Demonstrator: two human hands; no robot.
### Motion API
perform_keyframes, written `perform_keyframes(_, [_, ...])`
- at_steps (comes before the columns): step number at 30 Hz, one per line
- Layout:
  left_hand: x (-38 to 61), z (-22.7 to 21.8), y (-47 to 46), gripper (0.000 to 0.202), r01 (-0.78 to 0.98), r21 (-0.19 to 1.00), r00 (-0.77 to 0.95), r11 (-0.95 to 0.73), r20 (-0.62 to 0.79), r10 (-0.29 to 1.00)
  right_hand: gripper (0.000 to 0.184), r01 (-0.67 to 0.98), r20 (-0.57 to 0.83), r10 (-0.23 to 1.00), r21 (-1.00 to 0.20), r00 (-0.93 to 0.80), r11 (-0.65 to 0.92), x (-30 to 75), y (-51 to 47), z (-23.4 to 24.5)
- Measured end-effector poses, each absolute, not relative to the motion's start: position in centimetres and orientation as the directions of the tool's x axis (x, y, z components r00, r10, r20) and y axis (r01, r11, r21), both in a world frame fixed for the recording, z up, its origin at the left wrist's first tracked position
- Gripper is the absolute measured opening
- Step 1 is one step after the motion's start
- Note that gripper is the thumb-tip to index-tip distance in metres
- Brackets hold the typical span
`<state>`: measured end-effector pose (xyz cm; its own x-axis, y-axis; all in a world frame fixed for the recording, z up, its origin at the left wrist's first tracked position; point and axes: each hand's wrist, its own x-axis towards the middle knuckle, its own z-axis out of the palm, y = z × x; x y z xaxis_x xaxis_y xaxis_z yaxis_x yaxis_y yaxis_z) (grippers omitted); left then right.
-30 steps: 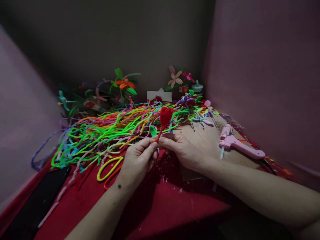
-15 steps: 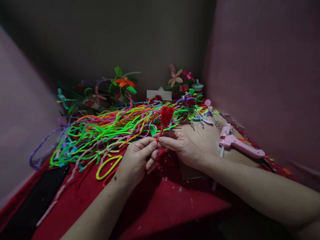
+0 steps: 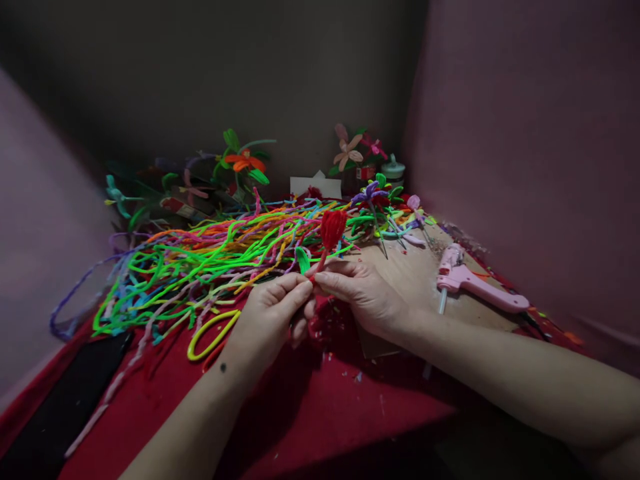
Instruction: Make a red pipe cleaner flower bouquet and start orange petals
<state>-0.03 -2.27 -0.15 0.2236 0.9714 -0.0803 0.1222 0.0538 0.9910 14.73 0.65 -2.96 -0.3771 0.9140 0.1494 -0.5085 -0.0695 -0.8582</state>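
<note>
Both hands meet over the red cloth (image 3: 320, 413) and pinch the stem of a small red pipe-cleaner flower (image 3: 332, 229) with a green leaf (image 3: 302, 259) at its side. My left hand (image 3: 273, 317) grips the stem from the left with thumb and forefinger pressed together. From the right, my right hand (image 3: 365, 293) holds the same stem just under the red head. The flower stands upright above my fingertips. The lower end of the stem is hidden between my fingers.
A tangled heap of bright pipe cleaners (image 3: 200, 263) spreads left and behind my hands. Finished pipe-cleaner flowers (image 3: 245, 160) stand along the back wall. A pink glue gun (image 3: 473, 283) lies on a wooden board (image 3: 415, 273) at right. A dark flat object (image 3: 65, 400) lies at lower left.
My hands and the flower have stayed together with only slight finger shifts on the stem. The view has drifted a little, so the heap sits slightly further left.
</note>
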Motion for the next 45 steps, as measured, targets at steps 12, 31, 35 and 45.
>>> perform_keyframes(12, [0.0, -2.5, -2.4, 0.018, 0.855, 0.350, 0.168, -0.382, 0.510, 0.844, 0.017, -0.516, 0.004, 0.952, -0.841, -0.307, -0.163, 14.2, 0.2, -3.3])
perform_keyframes(31, [0.6, -0.5, -2.9, 0.010, 0.479, 0.825, 0.044, -0.301, 0.319, 0.947, 0.012, -0.373, 0.205, 0.897, -0.927, -0.391, 0.049, 14.9, -0.2, -2.6])
perform_keyframes(35, [0.7, -0.3, -2.8, 0.014, 0.307, 0.936, 0.044, -0.173, 0.167, 0.985, 0.013, -0.360, 0.159, 0.908, -0.933, -0.387, 0.010, 14.9, -0.1, -2.5])
perform_keyframes(45, [0.5, 0.3, -2.6, 0.015, -0.112, 0.983, 0.209, 0.147, -0.121, 0.970, 0.019, -0.515, 0.175, 0.883, -0.853, -0.436, -0.085, 14.3, 0.7, -3.3])
